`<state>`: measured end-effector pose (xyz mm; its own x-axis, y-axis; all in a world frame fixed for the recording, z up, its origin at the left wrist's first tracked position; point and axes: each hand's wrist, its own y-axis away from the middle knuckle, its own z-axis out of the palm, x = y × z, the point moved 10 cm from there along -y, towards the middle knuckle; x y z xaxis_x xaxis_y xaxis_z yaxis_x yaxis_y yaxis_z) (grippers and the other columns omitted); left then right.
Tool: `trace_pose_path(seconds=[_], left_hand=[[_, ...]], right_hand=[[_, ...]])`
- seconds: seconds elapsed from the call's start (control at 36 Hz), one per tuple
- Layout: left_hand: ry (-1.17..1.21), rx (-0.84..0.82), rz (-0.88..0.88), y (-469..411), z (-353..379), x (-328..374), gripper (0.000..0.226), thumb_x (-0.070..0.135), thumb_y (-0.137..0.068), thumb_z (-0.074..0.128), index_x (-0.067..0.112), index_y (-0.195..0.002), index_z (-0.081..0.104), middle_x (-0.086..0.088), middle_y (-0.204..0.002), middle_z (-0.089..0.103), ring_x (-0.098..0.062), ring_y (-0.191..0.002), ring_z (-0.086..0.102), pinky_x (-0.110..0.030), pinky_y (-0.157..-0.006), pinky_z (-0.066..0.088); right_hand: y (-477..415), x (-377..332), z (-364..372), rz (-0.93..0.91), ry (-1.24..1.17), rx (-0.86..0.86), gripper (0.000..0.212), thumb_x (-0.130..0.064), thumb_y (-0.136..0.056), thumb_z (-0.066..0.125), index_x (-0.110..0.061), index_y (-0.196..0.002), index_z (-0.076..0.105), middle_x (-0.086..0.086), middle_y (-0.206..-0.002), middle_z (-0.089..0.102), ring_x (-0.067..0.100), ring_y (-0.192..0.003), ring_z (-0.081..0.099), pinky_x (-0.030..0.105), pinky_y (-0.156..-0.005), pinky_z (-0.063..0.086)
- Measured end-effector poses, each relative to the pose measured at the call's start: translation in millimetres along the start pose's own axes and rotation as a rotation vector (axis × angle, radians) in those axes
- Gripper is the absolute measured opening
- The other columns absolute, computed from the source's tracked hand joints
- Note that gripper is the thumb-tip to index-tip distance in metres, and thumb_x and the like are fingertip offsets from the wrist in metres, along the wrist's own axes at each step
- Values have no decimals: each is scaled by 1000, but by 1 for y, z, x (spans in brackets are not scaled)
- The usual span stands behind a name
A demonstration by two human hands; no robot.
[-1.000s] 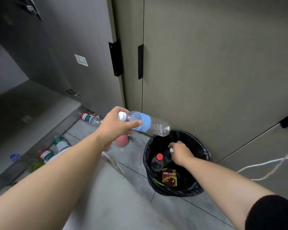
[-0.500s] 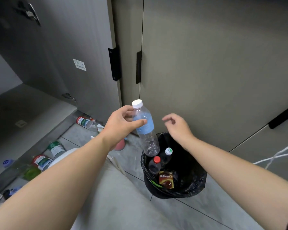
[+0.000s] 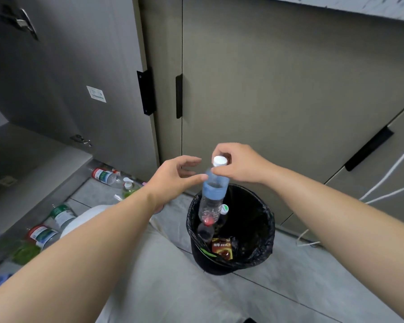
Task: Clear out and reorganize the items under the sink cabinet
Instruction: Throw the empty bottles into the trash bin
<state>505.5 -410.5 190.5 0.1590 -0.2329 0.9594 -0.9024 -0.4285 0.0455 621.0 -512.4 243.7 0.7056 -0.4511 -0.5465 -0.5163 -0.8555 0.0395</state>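
Pinching bottle cap [image 3: 220, 161] with right fingers [image 3: 223, 149], left fingers [image 3: 189, 160] slack, black bin [image 3: 266, 210] on tiled floor [image 3: 289, 287], cabinets [image 3: 278, 89]

bottle [image 3: 214, 194]: clear, thin, glossy plastic with a matt blue label band, under the right hand [image 3: 240, 164].
cap [image 3: 220, 161]: opaque white plastic, at that hand's fingertips.
bin liner [image 3: 264, 229]: shiny, crinkled black plastic film, below the hand.
carton [image 3: 222, 248]: glossy printed card, inside the liner.
cabinet doors [image 3: 289, 89]: smooth matt grey-beige panels, beyond the hand.
floor [image 3: 289, 299]: smooth grey tile with a faint sheen.
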Motion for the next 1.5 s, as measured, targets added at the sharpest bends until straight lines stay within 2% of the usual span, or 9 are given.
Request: trace_pose_path(seconds=[0.14, 0.22, 0.31, 0.56, 0.81, 0.97, 1.22, 1.33, 1.5], left_hand=[[-127, 123, 31, -7, -12, -10, 13, 44, -88, 75, 39, -99, 71, 10, -110, 65, -5, -90, 69, -27, -85, 53], [-238, 153, 37, -12, -15, -15, 2, 38, -90, 71, 36, -91, 70, 8, -102, 66, -14, -86, 68, -33, -86, 55], [-373, 123, 37, -14, -11, -22, 13, 27, -93, 67, 39, -88, 67, 9, -101, 60, -12, -87, 65, -29, -83, 53], [-465, 42, 33, -14, -7, -34, 16, 28, -95, 64, 41, -85, 66, 12, -106, 48, -8, -87, 61, -11, -77, 41], [-477, 25, 15, -13, -10, -38, 15, 26, -96, 64, 38, -88, 68, 11, -107, 48, -7, -89, 60, -20, -84, 45], [-482, 6, -4, -12, -8, -37, 13, 25, -97, 63, 36, -92, 69, 8, -109, 48, -10, -91, 60, -26, -89, 47], [-473, -9, -18, -7, -4, -30, 21, 20, -96, 62, 38, -86, 64, 7, -108, 47, -10, -87, 63, -23, -84, 44], [-499, -7, -42, -2, -12, -26, 17, 21, -95, 62, 35, -88, 66, 7, -103, 54, -9, -89, 61, -25, -84, 46], [-397, -8, -258, 10, -73, -44, 7, 19, -93, 67, 22, -89, 72, 4, -86, 75, -15, -80, 70, -20, -71, 51]], right_hand=[[13, 60, 33, 113, 206, -170, 18, -19, -75, 72, -25, -91, 67, -14, -84, 51, 18, -84, 54, 30, -74, 47], [22, 95, 58, 188, 252, -203, 18, -15, -76, 69, -24, -91, 67, -13, -86, 46, 20, -87, 53, 30, -74, 45], [30, 128, 84, 278, 265, -230, 19, -13, -78, 67, -25, -93, 64, -2, -100, 48, 23, -94, 53, 30, -76, 42], [46, 189, 130, 461, 321, -198, 33, -15, -91, 62, -25, -123, 65, 9, -127, 47, 32, -115, 57, 32, -96, 46], [52, 208, 149, 512, 338, -196, 39, -14, -93, 57, -15, -132, 59, 14, -131, 50, 36, -117, 58, 38, -101, 48], [49, 206, 140, 520, 327, -173, 37, -11, -90, 60, -15, -127, 55, 12, -125, 49, 36, -111, 59, 39, -92, 50], [28, 161, 91, 394, 269, 34, 23, -20, -90, 52, -25, -110, 62, -1, -109, 56, 28, -96, 60, 35, -78, 51], [4, 99, 65, 182, 148, 171, 20, -15, -87, 52, -28, -95, 64, -9, -87, 52, 17, -77, 60, 32, -74, 51], [-38, -14, 67, -139, -25, 164, 23, -6, -86, 56, -25, -90, 68, -7, -84, 53, 11, -69, 56, 30, -72, 50]])
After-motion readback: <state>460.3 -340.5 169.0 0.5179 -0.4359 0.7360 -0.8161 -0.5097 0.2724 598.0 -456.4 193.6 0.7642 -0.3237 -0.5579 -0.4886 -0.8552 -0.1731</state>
